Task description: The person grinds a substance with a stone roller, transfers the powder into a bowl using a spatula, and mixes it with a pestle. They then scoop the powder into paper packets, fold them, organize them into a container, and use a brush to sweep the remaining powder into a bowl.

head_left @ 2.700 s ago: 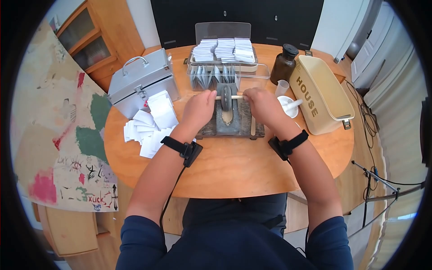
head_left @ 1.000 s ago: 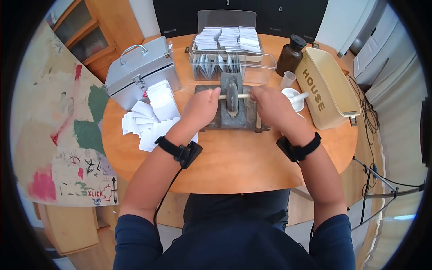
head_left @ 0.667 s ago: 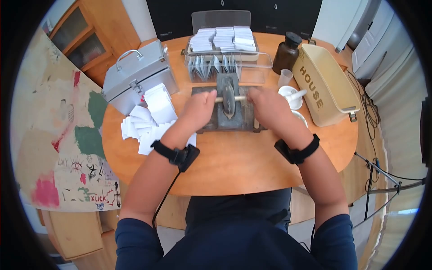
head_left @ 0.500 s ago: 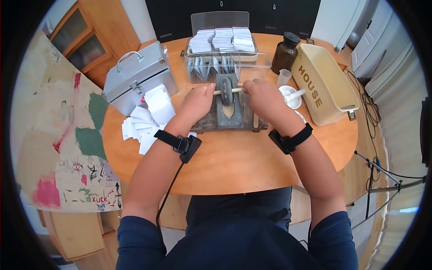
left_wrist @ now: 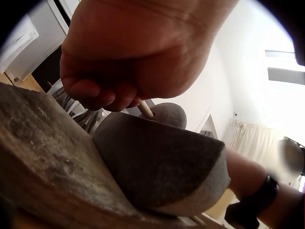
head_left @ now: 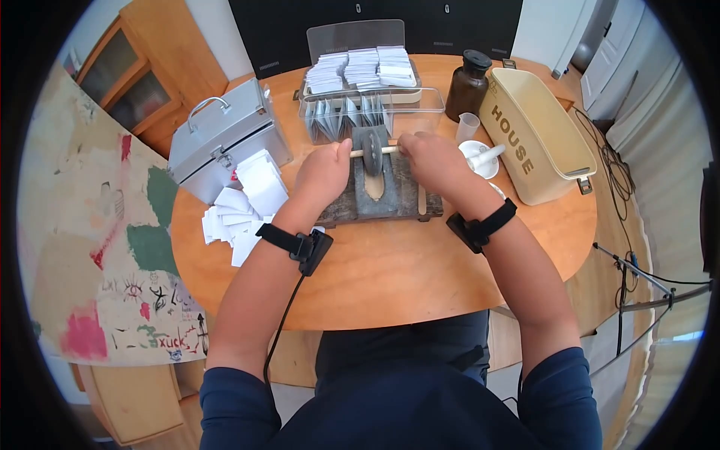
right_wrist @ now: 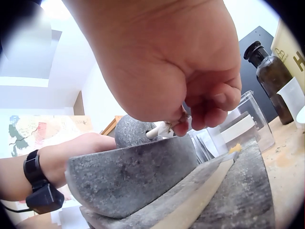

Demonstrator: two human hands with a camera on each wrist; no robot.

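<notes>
A dark stone grinding wheel [head_left: 373,155] stands upright in the far part of a boat-shaped stone trough [head_left: 367,207]. Through its centre runs a pale wooden axle [head_left: 357,154]. My left hand [head_left: 322,174] grips the axle's left end, and my right hand [head_left: 435,161] grips the right end. Tan powder [head_left: 374,186] shows in the groove on the near side of the wheel. Under the trough is a dark, worn wooden board [head_left: 337,210]. On its right side lies a flat wooden stick [right_wrist: 198,202], beneath my right hand in the right wrist view.
Folded white papers [head_left: 240,206] lie left, by a silver metal box [head_left: 225,142]. Behind the trough are a clear container [head_left: 416,101] and stacked white packets [head_left: 360,69]. To the right stand a brown bottle [head_left: 468,86], plastic cup [head_left: 467,127], white mortar [head_left: 489,168] and cream bin [head_left: 517,142].
The wheel has rolled toward me to the trough's near part, then back to the far part, uncovering the powder. Both hands have kept their grip on the axle. The head view has shifted slightly.
</notes>
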